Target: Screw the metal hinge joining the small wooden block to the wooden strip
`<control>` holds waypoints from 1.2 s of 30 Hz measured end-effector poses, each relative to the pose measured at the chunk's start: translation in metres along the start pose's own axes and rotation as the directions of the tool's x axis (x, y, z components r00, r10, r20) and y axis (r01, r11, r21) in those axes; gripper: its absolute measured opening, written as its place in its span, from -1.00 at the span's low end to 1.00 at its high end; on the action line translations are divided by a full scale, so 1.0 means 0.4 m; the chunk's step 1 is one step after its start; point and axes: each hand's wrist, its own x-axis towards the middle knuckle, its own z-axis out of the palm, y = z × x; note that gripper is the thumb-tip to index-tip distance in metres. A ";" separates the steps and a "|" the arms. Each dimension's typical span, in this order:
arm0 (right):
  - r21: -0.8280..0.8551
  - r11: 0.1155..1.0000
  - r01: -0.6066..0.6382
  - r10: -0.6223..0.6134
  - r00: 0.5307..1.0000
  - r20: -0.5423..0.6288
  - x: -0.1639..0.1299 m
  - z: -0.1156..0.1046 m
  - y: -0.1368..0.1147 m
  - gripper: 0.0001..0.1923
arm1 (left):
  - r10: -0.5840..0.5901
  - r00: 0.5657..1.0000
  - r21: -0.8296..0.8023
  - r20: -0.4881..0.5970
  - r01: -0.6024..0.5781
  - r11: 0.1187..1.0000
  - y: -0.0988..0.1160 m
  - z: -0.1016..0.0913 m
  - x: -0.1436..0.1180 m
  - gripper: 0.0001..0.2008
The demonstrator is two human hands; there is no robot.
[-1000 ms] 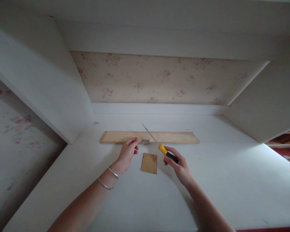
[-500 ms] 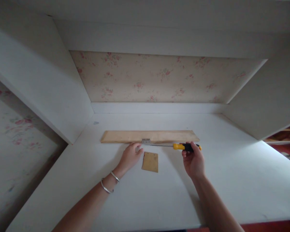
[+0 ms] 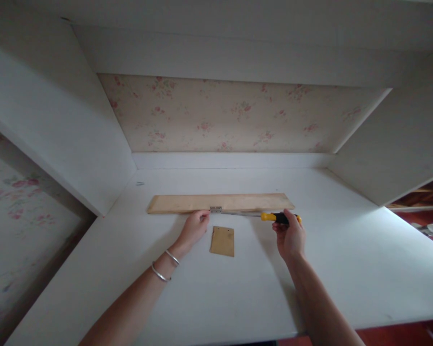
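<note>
The right hand (image 3: 291,235) has its grip wrapped round the handle of a screwdriver (image 3: 269,217), whose shaft points left, tip at or just beside a metal hinge (image 3: 215,209). The hinge sits at the near edge of 1 long plank (image 3: 252,201) on the white table (image 3: 238,293). The left hand (image 3: 193,229) is at the hinge's left end; whether its grip holds anything, I cannot tell.

Left hand (image 3: 194,229) loosely bent, right hand (image 3: 290,237) curled

Forearms (image 3: 137,300) cropped below, hinge (image 3: 215,209) detail too small for certainty
</note>
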 end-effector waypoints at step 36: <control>0.090 0.989 -0.118 0.107 0.987 0.120 0.011 0.007 0.017 -0.74 | 0.014 0.938 0.060 0.346 -0.037 0.998 -0.026 -0.074 -0.040 -0.71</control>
